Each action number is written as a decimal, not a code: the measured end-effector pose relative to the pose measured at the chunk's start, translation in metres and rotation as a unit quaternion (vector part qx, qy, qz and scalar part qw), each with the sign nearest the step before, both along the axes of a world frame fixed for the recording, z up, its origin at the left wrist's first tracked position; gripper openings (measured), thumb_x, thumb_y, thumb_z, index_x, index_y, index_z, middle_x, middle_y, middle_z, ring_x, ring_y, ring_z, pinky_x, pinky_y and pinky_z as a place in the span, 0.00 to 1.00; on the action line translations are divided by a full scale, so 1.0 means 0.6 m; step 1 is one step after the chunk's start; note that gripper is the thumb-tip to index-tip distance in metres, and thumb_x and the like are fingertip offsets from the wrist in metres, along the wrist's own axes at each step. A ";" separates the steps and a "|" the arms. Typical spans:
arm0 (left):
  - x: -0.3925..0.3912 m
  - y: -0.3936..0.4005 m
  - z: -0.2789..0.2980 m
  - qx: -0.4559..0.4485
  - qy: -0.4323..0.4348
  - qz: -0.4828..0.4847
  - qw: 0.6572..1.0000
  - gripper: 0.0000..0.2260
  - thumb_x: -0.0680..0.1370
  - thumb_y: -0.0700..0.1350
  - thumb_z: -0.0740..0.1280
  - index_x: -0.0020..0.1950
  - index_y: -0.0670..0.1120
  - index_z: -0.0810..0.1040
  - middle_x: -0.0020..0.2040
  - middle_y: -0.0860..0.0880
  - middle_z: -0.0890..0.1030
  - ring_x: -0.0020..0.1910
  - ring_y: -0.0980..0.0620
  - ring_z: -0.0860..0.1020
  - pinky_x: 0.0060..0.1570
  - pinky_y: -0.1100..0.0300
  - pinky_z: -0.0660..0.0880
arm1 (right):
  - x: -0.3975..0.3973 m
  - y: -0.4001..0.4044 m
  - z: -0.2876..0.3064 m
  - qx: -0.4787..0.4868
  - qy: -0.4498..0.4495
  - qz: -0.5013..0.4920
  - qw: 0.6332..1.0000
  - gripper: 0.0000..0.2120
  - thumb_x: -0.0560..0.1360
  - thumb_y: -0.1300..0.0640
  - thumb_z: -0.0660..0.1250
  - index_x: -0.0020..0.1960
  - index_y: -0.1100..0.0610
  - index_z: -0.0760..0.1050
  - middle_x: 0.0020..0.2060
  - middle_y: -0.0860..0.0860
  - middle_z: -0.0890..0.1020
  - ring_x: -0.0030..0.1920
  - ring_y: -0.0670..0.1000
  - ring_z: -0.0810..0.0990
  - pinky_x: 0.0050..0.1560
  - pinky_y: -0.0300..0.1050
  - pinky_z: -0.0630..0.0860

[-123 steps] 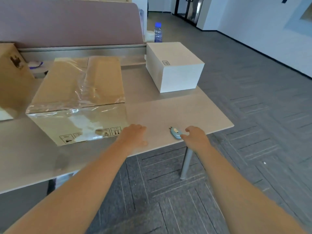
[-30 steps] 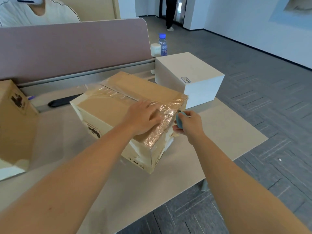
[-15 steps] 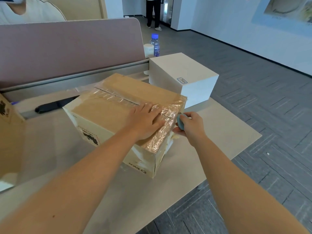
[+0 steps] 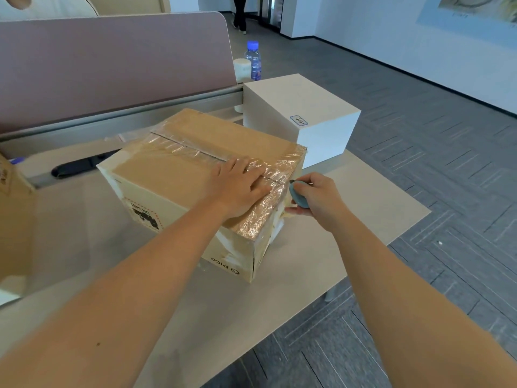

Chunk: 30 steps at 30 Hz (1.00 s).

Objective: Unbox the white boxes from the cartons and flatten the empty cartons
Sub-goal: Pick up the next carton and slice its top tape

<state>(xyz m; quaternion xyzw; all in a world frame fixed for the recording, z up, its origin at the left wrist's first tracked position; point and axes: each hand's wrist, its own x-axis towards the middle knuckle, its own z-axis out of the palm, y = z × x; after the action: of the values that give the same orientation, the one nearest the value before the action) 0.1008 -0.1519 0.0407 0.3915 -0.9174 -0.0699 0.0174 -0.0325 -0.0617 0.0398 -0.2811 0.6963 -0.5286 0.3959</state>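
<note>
Taped carton point(image 4: 195, 175), just in front of the white box point(image 4: 302, 113) on the worktop point(image 4: 349, 233), is pressed flat by the left hand point(image 4: 237, 186), fingers straight, while the cutter point(image 4: 298, 196), pinched in the right hand point(image 4: 319, 200), should be drawn shallowly along the seam.

Grey patterned floor point(image 4: 419, 113), white walls point(image 4: 391, 26)

Both forearms are bare from the lower frame edge up to the wrists, with no sleeve in view. The left hand point(image 4: 237, 186) and the right hand point(image 4: 319, 198) wear no glove, ring, watch or band. A small dark mole marks the left forearm near the lower frame edge.
</note>
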 end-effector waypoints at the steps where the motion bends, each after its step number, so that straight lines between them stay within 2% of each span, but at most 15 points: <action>1: 0.000 0.000 0.001 -0.001 0.001 0.001 1.000 0.24 0.80 0.59 0.51 0.75 0.55 0.57 0.77 0.49 0.54 0.75 0.47 0.50 0.72 0.51 0.48 | 0.004 0.001 -0.002 -0.003 0.000 0.003 1.000 0.08 0.77 0.66 0.59 0.40 0.59 0.70 0.39 0.53 0.71 0.36 0.50 0.73 0.36 0.45 0.81; 4: -0.001 0.002 0.001 -0.008 0.004 0.000 1.000 0.23 0.80 0.58 0.51 0.75 0.55 0.58 0.76 0.49 0.55 0.75 0.47 0.51 0.71 0.51 0.48 | 0.013 0.004 -0.005 -0.016 -0.005 -0.008 1.000 0.05 0.77 0.67 0.59 0.43 0.61 0.70 0.38 0.52 0.70 0.37 0.50 0.73 0.39 0.46 0.81; 8: -0.001 0.000 -0.003 -0.006 0.009 0.004 1.000 0.23 0.80 0.59 0.51 0.74 0.55 0.59 0.76 0.49 0.55 0.75 0.48 0.51 0.72 0.50 0.49 | 0.018 0.008 -0.004 -0.010 -0.002 0.007 1.000 0.08 0.76 0.68 0.59 0.40 0.60 0.69 0.38 0.53 0.70 0.35 0.49 0.72 0.37 0.46 0.81; 14: -0.001 0.000 -0.002 -0.003 0.010 0.002 1.000 0.23 0.80 0.59 0.51 0.75 0.55 0.59 0.76 0.49 0.55 0.75 0.47 0.51 0.72 0.50 0.49 | 0.028 0.023 -0.008 -0.016 -0.057 0.040 0.997 0.08 0.77 0.67 0.59 0.40 0.61 0.69 0.39 0.55 0.71 0.35 0.50 0.73 0.41 0.48 0.81; 17: 0.002 0.001 0.000 0.002 0.007 0.002 1.000 0.23 0.80 0.59 0.50 0.75 0.55 0.57 0.77 0.49 0.53 0.76 0.47 0.50 0.73 0.50 0.48 | 0.024 0.036 -0.005 -0.005 -0.094 0.073 0.993 0.06 0.78 0.66 0.60 0.42 0.62 0.71 0.37 0.55 0.72 0.35 0.50 0.74 0.38 0.46 0.81; 19: 0.005 0.002 0.000 0.008 0.000 0.004 1.000 0.24 0.80 0.59 0.50 0.76 0.56 0.55 0.77 0.49 0.52 0.76 0.47 0.49 0.73 0.50 0.47 | 0.013 0.045 -0.003 0.006 -0.099 0.055 0.993 0.06 0.78 0.66 0.60 0.43 0.62 0.72 0.37 0.55 0.73 0.34 0.50 0.75 0.35 0.44 0.81; 21: 0.006 0.004 -0.001 0.015 -0.008 0.006 1.000 0.24 0.80 0.59 0.49 0.76 0.57 0.53 0.78 0.50 0.50 0.76 0.48 0.47 0.73 0.49 0.46 | -0.003 0.053 -0.002 0.010 -0.076 -0.004 0.997 0.07 0.78 0.66 0.60 0.42 0.60 0.72 0.36 0.55 0.74 0.34 0.49 0.76 0.35 0.44 0.81; 24: 0.005 0.010 -0.002 0.024 -0.006 0.020 0.999 0.24 0.80 0.60 0.48 0.76 0.57 0.52 0.78 0.51 0.49 0.76 0.49 0.46 0.73 0.49 0.45 | -0.022 0.057 0.004 0.018 -0.010 -0.060 0.998 0.02 0.79 0.62 0.58 0.50 0.58 0.70 0.39 0.53 0.75 0.36 0.45 0.76 0.36 0.42 0.79; 28: -0.009 0.024 -0.004 0.034 0.008 0.049 0.998 0.23 0.81 0.59 0.48 0.75 0.57 0.53 0.78 0.51 0.49 0.76 0.48 0.46 0.73 0.49 0.45 | -0.028 0.044 0.021 0.012 0.005 -0.070 0.997 0.06 0.80 0.61 0.56 0.57 0.56 0.66 0.48 0.54 0.73 0.35 0.49 0.74 0.43 0.46 0.78; 30: -0.027 0.037 -0.008 0.038 0.020 0.071 0.997 0.22 0.81 0.59 0.47 0.75 0.57 0.55 0.77 0.50 0.50 0.76 0.47 0.47 0.73 0.48 0.47 | -0.031 0.032 0.031 -0.002 0.026 -0.063 0.998 0.08 0.80 0.61 0.56 0.59 0.56 0.66 0.46 0.52 0.72 0.34 0.49 0.73 0.42 0.46 0.78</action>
<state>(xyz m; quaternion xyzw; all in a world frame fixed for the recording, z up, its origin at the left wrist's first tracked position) 0.0848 -0.1298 0.0357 0.4548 -0.8832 -0.1116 0.0259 -0.0510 -0.0425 0.0586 -0.2507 0.7215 -0.5467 0.3431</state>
